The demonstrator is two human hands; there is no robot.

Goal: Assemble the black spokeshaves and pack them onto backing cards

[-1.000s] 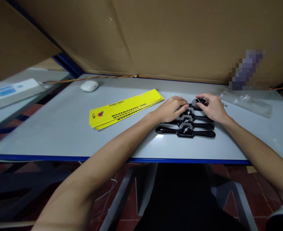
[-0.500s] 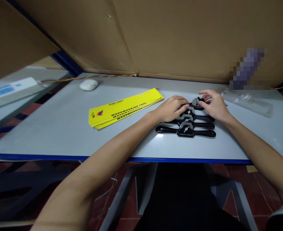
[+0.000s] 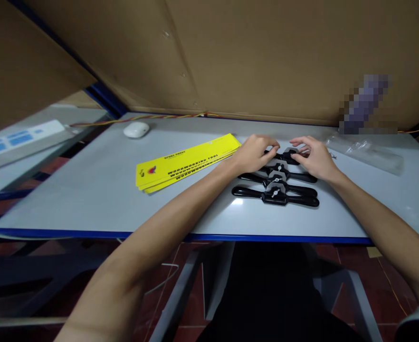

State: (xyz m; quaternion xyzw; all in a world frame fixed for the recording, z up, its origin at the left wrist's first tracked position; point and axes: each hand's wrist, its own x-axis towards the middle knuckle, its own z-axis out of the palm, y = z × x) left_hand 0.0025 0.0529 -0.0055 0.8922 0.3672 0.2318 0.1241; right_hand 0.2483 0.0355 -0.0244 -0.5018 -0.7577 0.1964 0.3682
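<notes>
Cardboard panels close off the back and left of the station, above a pale grey bench [image 3: 88,190] with a blue front edge. Four black two-handled tools lie side by side on the bench in a tight row, each with a small metal wing screw at its centre; the nearest tool [image 3: 275,196] lies free, with no hand on it.

Both hands are at the farthest tool [image 3: 288,156] of the row, which rests on the bench just beyond the others. The left hand [image 3: 254,152] lies over that tool's left handle with fingers curled down; its grip looks closed on the handle, though the fingertips are hidden. The right hand [image 3: 312,154] is over the tool's right side, thumb and forefinger drawn together at the centre; whether they actually pinch a part there cannot be told.

Yellow cards [image 3: 188,161], stacked and fanned slightly, lie on the bench just left of the left hand, printed with "WOODWORKING TOOL". A white puck-shaped object [image 3: 136,129] sits near the back left corner, close to a twisted red and yellow cable [image 3: 148,117] running along the rear edge. A clear plastic bag [image 3: 368,151] lies to the right of the right hand, apart from the tools.
</notes>
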